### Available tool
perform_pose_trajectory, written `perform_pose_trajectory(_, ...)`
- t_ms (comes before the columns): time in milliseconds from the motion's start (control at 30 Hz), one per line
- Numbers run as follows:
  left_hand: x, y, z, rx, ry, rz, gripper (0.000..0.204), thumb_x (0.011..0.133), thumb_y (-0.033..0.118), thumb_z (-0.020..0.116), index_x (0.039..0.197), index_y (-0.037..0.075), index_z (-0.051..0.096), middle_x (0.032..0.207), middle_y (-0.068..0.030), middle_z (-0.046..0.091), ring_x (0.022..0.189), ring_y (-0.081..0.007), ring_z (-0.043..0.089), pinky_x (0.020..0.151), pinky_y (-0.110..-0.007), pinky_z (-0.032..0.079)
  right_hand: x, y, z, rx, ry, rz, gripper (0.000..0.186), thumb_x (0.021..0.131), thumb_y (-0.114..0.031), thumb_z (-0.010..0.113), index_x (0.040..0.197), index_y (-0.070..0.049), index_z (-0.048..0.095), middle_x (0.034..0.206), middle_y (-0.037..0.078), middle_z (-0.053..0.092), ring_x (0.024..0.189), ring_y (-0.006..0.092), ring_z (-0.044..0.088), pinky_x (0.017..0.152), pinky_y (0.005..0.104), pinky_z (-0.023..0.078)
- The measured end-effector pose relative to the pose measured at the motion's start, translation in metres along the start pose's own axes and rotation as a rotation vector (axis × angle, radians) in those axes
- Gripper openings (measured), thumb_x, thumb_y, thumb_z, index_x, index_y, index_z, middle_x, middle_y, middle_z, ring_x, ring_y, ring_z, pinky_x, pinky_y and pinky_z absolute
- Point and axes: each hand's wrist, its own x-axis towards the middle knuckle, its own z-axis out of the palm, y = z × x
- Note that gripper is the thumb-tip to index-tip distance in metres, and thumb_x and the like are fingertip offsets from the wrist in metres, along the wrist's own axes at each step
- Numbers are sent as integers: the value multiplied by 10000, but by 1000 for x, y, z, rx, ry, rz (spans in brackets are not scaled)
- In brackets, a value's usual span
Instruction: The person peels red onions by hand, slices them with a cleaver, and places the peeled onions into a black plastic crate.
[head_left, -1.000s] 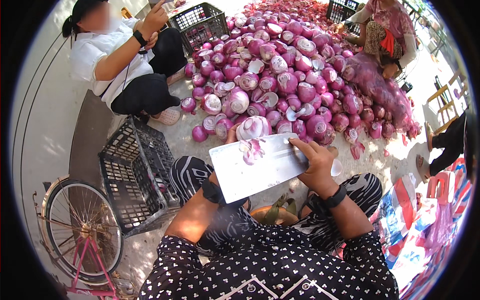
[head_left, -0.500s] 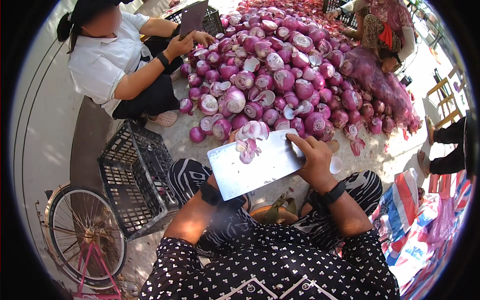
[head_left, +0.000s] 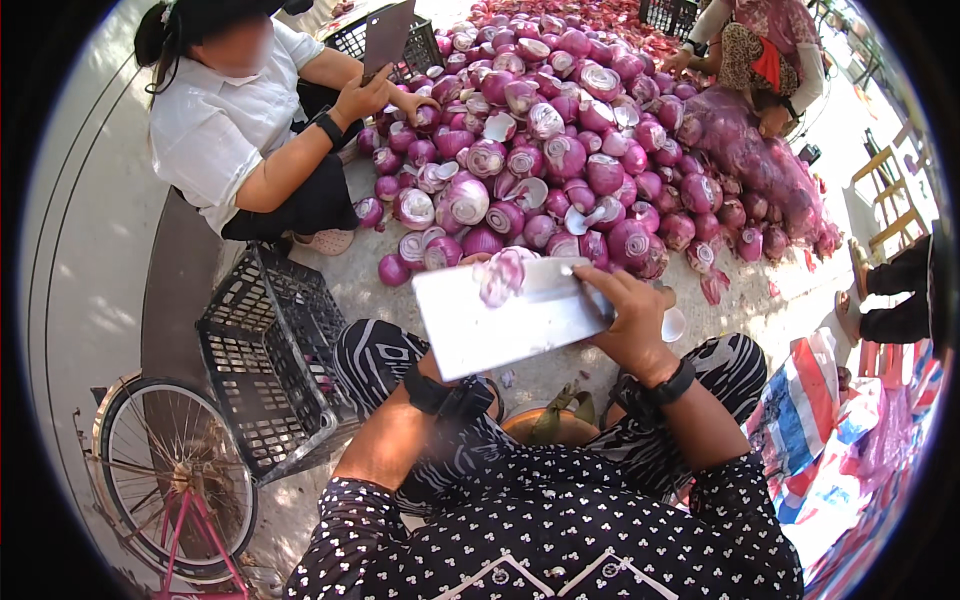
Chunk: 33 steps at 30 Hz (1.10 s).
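Note:
In my right hand [head_left: 632,322] is a broad cleaver [head_left: 480,330], its handle in my closed fingers and my thumb at the blade's upper corner. The pale flat blade faces up over my lap. A partly peeled purple onion [head_left: 502,278] shows at the blade's far edge, with loose layers lying over the metal. Behind the blade my left hand [head_left: 431,367] is mostly hidden; a bit of finger shows beside the onion, closed against it. Beyond lies a big heap of purple onions [head_left: 565,158], several trimmed. Between my feet is an orange-brown tub [head_left: 522,428].
A black plastic crate [head_left: 275,370] stands at my left, near a bicycle wheel [head_left: 180,480]. Across the heap, a person in white [head_left: 215,130] holds another cleaver [head_left: 388,38]. A second person [head_left: 765,50] sits by a mesh onion sack [head_left: 745,140]. Striped plastic sheeting [head_left: 800,410] lies right.
The cleaver blade has shifted slightly upward and tilted, and the peeled layers on it lie lower against the metal. The person in white has lowered a hand onto an onion.

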Motion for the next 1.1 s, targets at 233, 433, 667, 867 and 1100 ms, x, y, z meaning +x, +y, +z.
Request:
perform_pose_trajectory(233, 5, -15, -6, 834, 111, 117, 679, 767, 243, 699, 1267, 72, 274, 1175, -162, 492, 975, -225, 593, 840, -329, 507, -5, -12, -1, 11, -60, -190, 529, 559, -58, 705, 1069, -185, 643, 650, 38, 496, 577, 236, 534, 511, 354, 402)
perform_pose_trajectory(433, 9, -11, -31, 722, -4, 167, 419, 900, 270, 546, 1195, 56, 341, 1163, -108, 487, 1063, -176, 536, 899, -320, 482, -2, 8, 3, -36, -54, -21, 573, 536, -49, 707, 1084, -195, 632, 681, 59, 517, 624, 265, 561, 552, 394, 431)
perform_pose_trajectory(667, 4, 8, -7, 375, 135, -8, 518, 822, 71, 625, 1281, 17, 392, 1236, -94, 500, 1140, -192, 501, 941, -318, 432, 3, 13, 4, -69, -66, -16, 620, 498, -19, 680, 1084, -217, 634, 694, 55, 524, 636, 280, 564, 556, 393, 436)
perform_pose_trajectory(867, -5, 16, 4, 458, -119, 26, 682, 733, 44, 670, 1314, 65, 312, 1263, -115, 464, 1187, -223, 471, 999, -374, 389, 7, 34, 5, -116, -39, 51, 566, 528, -55, 690, 1074, -196, 642, 708, 86, 576, 665, 301, 596, 597, 401, 462)
perform_pose_trajectory(1100, -4, 21, 8, -10, -1, -32, 649, 777, 103, 621, 1349, 67, 317, 1304, -113, 448, 1178, -269, 474, 988, -436, 400, 3, 35, 10, 57, 46, 247, 415, 662, -90, 689, 1070, -160, 653, 843, 146, 664, 776, 324, 644, 679, 372, 502)
